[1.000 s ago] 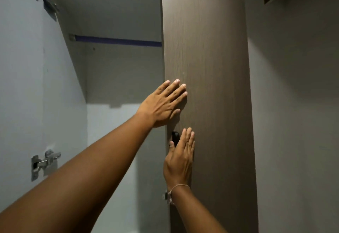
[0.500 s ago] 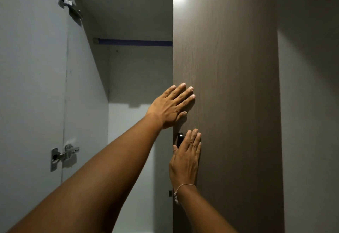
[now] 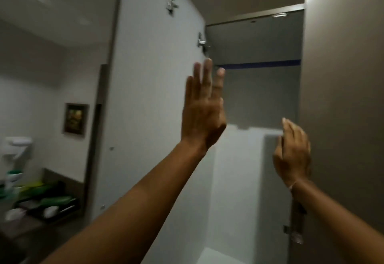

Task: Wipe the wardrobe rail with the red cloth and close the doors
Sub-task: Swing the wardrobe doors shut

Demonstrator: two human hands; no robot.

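Observation:
The brown right wardrobe door [image 3: 342,108] stands closed on the right. The white left door [image 3: 153,97] hangs open, its inner face toward me, with metal hinges [image 3: 202,42] along its edge. A blue rail [image 3: 261,64] runs across the open compartment between them. My left hand [image 3: 204,110] is raised with fingers spread, empty, in front of the left door's edge. My right hand [image 3: 293,151] is lifted beside the brown door's edge, fingers apart, holding nothing. No red cloth is in view.
To the left, a counter [image 3: 68,182] holds a dark tray with green and white items [image 3: 49,201]. A framed picture [image 3: 74,121] hangs on the wall. A white object [image 3: 17,145] sits at far left.
Both hands have left the brown door, which now sits closed. My view has swung left, and my left hand has moved up toward the open white door.

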